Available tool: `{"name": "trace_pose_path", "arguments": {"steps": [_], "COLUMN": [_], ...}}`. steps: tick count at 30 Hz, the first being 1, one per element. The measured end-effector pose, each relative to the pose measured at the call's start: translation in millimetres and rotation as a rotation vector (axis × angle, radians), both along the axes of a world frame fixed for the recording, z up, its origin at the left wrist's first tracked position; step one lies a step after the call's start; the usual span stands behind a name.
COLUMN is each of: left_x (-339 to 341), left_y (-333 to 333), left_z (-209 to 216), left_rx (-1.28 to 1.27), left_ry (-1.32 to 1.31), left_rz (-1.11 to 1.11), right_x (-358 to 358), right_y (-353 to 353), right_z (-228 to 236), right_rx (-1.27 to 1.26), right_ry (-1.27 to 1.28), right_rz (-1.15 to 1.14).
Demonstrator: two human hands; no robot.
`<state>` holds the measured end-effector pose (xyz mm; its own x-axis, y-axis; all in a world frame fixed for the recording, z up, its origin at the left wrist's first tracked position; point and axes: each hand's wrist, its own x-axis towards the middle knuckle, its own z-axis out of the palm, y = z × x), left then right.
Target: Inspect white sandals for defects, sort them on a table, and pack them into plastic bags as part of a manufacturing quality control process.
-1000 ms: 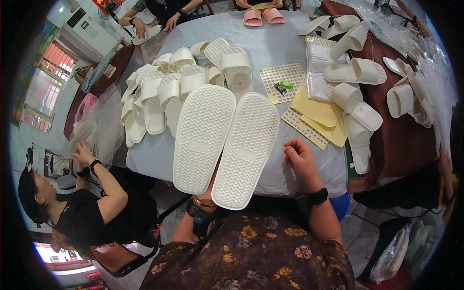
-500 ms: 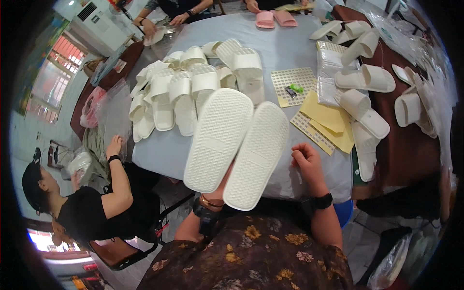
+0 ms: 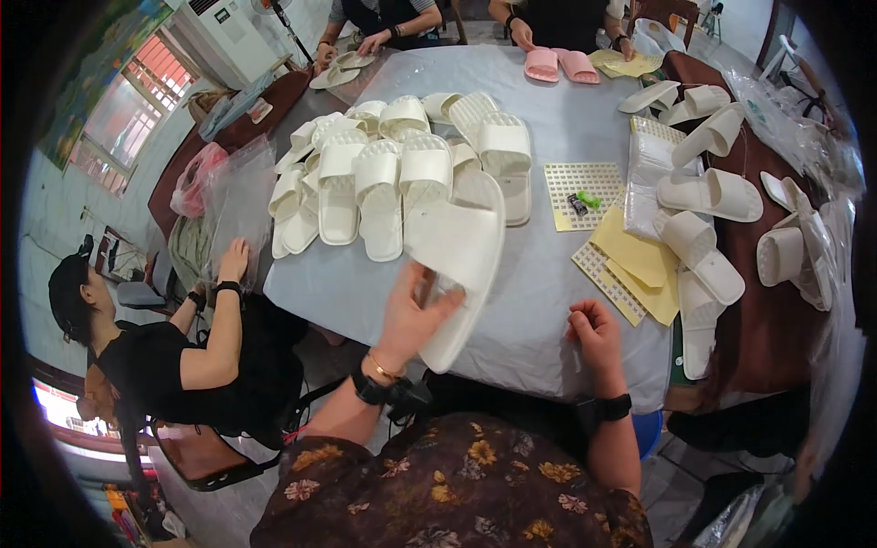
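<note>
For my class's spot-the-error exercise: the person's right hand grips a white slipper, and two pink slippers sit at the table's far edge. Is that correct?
One thing is wrong: the left hand, not the right hand, grips a white slipper, as the head view shows. Two pink slippers do sit at the far edge of the table.

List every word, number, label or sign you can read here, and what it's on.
None can be read clearly.
Sticker sheets: rows of dark marks, too small to read.
Air conditioner: a label, too small to read.
White slipper in the left hand: no readable print.
</note>
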<state>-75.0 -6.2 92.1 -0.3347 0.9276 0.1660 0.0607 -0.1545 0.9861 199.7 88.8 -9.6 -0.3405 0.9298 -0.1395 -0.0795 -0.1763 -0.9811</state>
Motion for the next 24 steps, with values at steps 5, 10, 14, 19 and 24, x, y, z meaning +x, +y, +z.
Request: {"name": "trace_pose_path", "arguments": {"steps": [5, 10, 14, 19, 24], "left_x": [-73.5, -195.8, -281.4, -222.4, -174.1], "left_y": [59.1, 111.0, 118.0, 115.2, 79.0], "left_z": [13.5, 26.4, -1.2, -29.2, -41.4], "left_rx": [0.027, -0.012, -0.322, -0.267, -0.069], "left_ry": [0.638, 1.021, 1.156, 1.228, 1.188], "left_rz": [0.299, 0.446, 0.279, 0.364, 0.433], "right_x": [9.9, -4.4, 14.0, 120.8, 214.1], "right_y": [-2.4, -1.9, 14.6, 52.5, 102.0], "right_z": [-10.9, -21.0, -12.4, 49.5, 90.5], "right_rx": [-0.001, 0.136, 0.127, 0.383, 0.768], "right_ry": [-0.018, -0.099, 0.026, -0.157, -0.736], "right_rz": [-0.039, 0.018, 0.005, -0.482, -1.123]}}
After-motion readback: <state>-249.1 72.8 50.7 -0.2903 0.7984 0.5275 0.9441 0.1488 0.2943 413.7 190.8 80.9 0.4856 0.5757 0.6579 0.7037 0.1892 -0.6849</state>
